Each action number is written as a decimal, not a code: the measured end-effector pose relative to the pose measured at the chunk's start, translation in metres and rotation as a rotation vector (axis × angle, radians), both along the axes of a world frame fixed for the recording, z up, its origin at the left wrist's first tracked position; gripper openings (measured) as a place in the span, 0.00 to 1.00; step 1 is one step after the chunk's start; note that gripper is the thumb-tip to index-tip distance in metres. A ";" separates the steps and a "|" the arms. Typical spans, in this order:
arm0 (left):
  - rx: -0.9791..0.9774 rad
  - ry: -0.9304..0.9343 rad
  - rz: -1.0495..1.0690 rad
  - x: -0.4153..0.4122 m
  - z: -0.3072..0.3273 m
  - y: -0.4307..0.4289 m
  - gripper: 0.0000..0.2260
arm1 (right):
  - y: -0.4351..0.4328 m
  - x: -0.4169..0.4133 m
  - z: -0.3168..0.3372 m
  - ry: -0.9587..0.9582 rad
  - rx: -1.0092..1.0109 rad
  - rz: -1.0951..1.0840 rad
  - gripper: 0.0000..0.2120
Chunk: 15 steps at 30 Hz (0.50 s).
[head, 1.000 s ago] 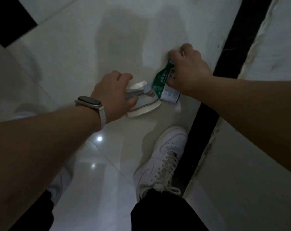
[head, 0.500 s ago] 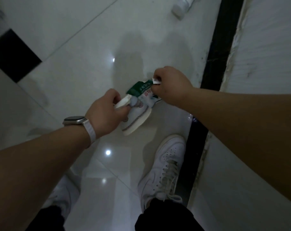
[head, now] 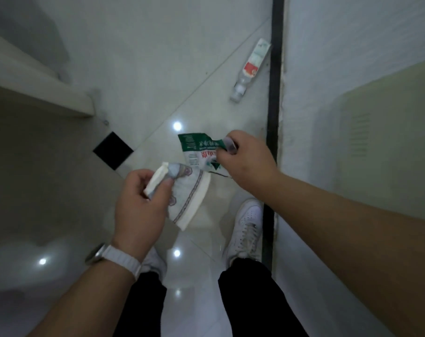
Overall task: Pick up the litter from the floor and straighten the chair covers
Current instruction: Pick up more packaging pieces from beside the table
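View from the head, looking down at a pale tiled floor [head: 158,69] in dim light. The step in hand appears to be litter collection: both hands hold rubbish above the tiles, in front of the person's legs. The left hand [head: 141,203], with a watch [head: 102,254] on its wrist, has its thumb and fingers curled round the flattened end of a crushed paper cup [head: 189,195], white with a patterned band; the cup's wider rim hangs free, pointing down and to the right. The right hand [head: 245,159] is closed, with its fingertips pinching one corner of a torn green and white wrapper [head: 198,150], which juts out leftwards from the pinch. The wrapper's lower edge sits just above the cup, and whether the two touch cannot be told. Further ahead, a plastic bottle [head: 251,69] with a red and white label lies on its side on the tiles, just beside a black strip [head: 274,93] that runs along the wall, well apart from both hands. A white shoe [head: 246,227] stands below the right hand. The bottle is probably the next piece of litter; taking it would call for freeing some fingers, perhaps by passing the wrapper to the left hand, then stepping forward and bending down. No chair covers can be made out with any certainty.
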<state>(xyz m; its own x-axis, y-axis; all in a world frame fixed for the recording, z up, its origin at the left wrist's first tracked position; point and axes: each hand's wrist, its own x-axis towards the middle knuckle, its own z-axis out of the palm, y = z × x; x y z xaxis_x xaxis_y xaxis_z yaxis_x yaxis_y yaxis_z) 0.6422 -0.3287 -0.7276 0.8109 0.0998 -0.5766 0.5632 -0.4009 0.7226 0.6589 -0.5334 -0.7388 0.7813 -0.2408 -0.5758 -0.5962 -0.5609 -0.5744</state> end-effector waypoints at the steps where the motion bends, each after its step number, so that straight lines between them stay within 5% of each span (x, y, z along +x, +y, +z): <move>1: -0.001 0.001 0.004 0.001 0.020 0.001 0.05 | 0.001 0.000 0.023 0.000 0.004 -0.015 0.10; 15: -0.071 -0.155 -0.204 0.007 0.316 -0.025 0.07 | 0.007 -0.009 0.316 -0.110 0.045 -0.208 0.08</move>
<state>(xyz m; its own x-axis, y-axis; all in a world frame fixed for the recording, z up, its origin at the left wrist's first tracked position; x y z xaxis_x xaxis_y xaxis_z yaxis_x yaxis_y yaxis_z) 0.6493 -0.3539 -0.4119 0.8894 -0.1114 -0.4434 0.3560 -0.4398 0.8245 0.6499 -0.5260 -0.4229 0.7764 -0.3791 -0.5035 -0.6285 -0.4054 -0.6638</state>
